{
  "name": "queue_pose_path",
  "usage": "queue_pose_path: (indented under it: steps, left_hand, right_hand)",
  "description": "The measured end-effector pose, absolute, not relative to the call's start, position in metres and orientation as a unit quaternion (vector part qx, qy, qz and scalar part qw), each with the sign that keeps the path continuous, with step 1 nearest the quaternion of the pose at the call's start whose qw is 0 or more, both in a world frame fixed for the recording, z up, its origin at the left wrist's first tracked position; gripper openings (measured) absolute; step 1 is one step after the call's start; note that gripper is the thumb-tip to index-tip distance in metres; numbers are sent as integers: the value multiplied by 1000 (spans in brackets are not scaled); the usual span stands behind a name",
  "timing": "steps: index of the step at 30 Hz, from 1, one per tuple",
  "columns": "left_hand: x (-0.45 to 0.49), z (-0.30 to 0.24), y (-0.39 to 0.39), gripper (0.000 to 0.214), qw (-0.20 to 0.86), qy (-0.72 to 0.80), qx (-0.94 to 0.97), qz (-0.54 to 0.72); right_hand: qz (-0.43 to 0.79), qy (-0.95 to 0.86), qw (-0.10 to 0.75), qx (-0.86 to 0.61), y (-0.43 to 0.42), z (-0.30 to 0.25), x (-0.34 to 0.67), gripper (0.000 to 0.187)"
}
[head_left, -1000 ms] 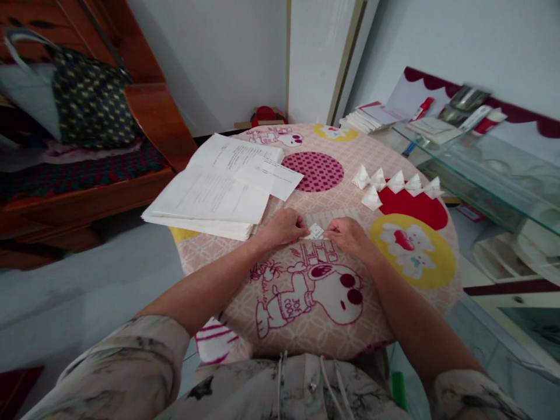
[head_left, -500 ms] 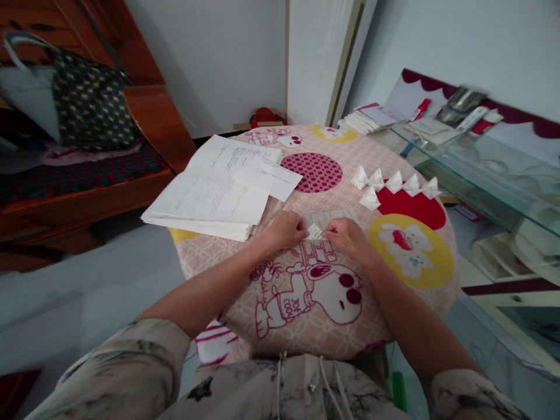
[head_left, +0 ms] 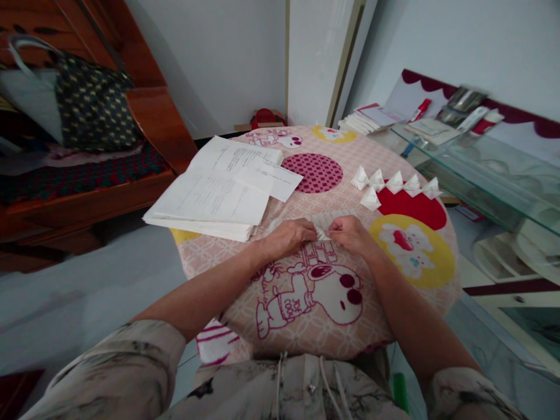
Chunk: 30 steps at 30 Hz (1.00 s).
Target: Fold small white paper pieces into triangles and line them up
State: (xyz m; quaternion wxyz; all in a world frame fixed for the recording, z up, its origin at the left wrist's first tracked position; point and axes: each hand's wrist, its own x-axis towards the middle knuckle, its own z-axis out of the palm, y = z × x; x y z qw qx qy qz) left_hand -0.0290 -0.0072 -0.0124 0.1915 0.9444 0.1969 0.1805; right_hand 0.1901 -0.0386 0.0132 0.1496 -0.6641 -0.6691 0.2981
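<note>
Here both hands (head_left: 291,238) (head_left: 349,233) hold folded paper (head_left: 322,234)

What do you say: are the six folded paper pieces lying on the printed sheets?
No, the six folded paper pieces sit on the tablecloth, to the right of the printed sheets.

Plain, pale walls (head_left: 227,64) meet behind a round table (head_left: 345,204) dressed in a pink patterned cloth (head_left: 371,154). Between them rises a white panel (head_left: 317,64) edged with tan strips (head_left: 347,61). On the left stands a brown wooden bench (head_left: 160,122), its seat covered in dark red and green fabric (head_left: 126,169). On the right, a glass shelf (head_left: 494,166) juts out before a white board (head_left: 394,102) with scalloped maroon trim (head_left: 431,83). The floor (head_left: 131,286) is pale grey, and the light is soft and rather dim.
</note>
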Motion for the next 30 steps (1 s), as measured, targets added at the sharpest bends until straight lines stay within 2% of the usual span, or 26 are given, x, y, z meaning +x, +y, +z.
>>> queue_pose_path:
  steps: [3,11,17,23,28,30]
  left_hand:
    - [-30,-11,-8,38,185,202,945,177]
    - [-30,-7,-10,37,173,204,949,169]
    - [-30,-7,-10,38,165,205,950,169]
    - [-31,-11,-8,35,165,204,948,181]
    - [-31,-12,-6,35,172,199,947,185]
    - [-32,-12,-5,36,181,197,944,192]
  right_hand:
    - [340,-648,164,-662,-40,15,190,15]
    - [187,-681,105,-700,-44,17,171,13]
    - [200,-670,104,-707,-42,17,176,8]
    - [267,-638,169,-702,-42,17,197,9]
    - [377,-580,340,-637,-40,16,189,4]
    - [405,-592,362,-595,-38,13,178,10]
